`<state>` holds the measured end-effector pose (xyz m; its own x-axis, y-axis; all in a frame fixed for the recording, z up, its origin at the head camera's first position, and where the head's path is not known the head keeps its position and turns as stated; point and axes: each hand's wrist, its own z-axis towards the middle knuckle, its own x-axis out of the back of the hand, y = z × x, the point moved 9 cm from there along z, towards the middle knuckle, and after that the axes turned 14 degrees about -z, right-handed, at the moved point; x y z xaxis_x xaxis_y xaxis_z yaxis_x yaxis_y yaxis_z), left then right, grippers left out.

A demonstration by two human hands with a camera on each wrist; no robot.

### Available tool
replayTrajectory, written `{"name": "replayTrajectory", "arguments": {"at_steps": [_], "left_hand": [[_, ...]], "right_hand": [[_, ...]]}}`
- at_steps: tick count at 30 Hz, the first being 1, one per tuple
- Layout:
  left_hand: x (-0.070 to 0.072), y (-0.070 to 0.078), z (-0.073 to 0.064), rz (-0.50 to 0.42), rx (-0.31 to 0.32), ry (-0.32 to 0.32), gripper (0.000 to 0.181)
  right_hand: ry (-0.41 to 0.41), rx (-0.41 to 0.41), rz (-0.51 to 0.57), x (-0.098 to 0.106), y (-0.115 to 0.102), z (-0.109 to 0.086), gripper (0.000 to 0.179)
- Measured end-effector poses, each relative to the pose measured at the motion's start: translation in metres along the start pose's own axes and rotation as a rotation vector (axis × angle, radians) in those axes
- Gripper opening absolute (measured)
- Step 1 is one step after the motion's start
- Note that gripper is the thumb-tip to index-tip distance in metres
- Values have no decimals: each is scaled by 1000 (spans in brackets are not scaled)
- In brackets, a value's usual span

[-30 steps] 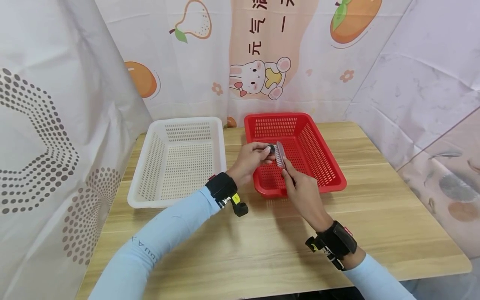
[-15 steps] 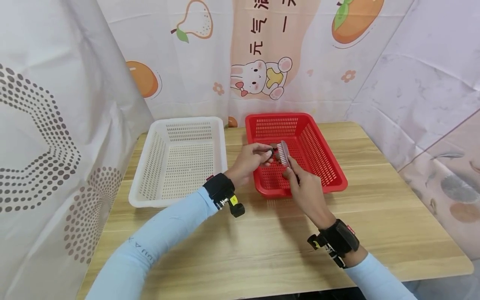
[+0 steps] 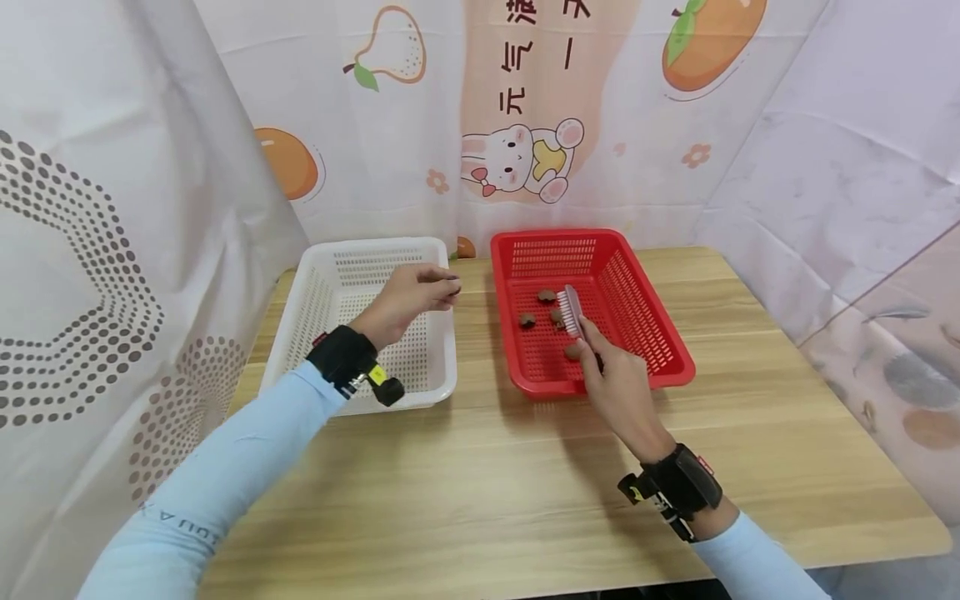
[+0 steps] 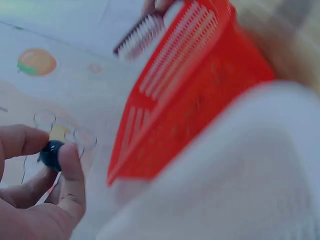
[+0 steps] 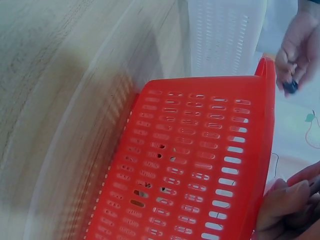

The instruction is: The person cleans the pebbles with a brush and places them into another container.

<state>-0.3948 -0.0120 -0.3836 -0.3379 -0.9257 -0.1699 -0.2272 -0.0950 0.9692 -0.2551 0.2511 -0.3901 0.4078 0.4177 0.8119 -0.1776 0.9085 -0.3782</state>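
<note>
My left hand (image 3: 408, 298) is over the right side of the white basket (image 3: 352, 406), above its rim. In the left wrist view its thumb and fingers pinch a small, dark, shiny round piece (image 4: 51, 155), its kind unclear. Over the red basket (image 3: 660, 333), my right hand (image 3: 618, 375) grips a brush (image 3: 572, 310) by its handle. The brush has a pinkish-grey back and pale bristles that face left. Several small brown rounded pieces (image 3: 547, 296) lie on the red basket's floor, near the bristles. One is partly hidden by my right hand.
Both baskets stand side by side on a wood-grain table (image 3: 480, 483), with a strip of tabletop between them. A printed curtain (image 3: 420, 167) hangs right behind them, and more cloth hangs at the left and right.
My left hand has moved left from the red basket to the white one, carrying the dark piece away from the bristles. The right hand, with the brush, has stayed nearly in place.
</note>
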Motion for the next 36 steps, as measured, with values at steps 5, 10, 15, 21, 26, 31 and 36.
{"name": "replayTrajectory", "arguments": {"at_steps": [5,10,15,21,26,31,36], "left_hand": [[31,-5,-10,230,47,-12,32],[53,-13,-15,343,98,-46,30],[68,-14,-18,396,139,-81,32],[77,-20,-20,464,151,-102,29],[81,-26,-22,537,139,-111,27],[83,-26,-22,558,129,-116,25],[85,-28,-23,568,135,-106,26]], "right_hand": [[15,18,-10,3,0,-1,44],[20,22,-23,4,0,-2,43],[20,14,-35,4,1,-2,43],[9,6,-49,2,3,-4,44],[0,11,-62,0,3,-5,44],[16,27,-56,1,0,-6,43],[17,34,-55,1,-1,-6,42]]}}
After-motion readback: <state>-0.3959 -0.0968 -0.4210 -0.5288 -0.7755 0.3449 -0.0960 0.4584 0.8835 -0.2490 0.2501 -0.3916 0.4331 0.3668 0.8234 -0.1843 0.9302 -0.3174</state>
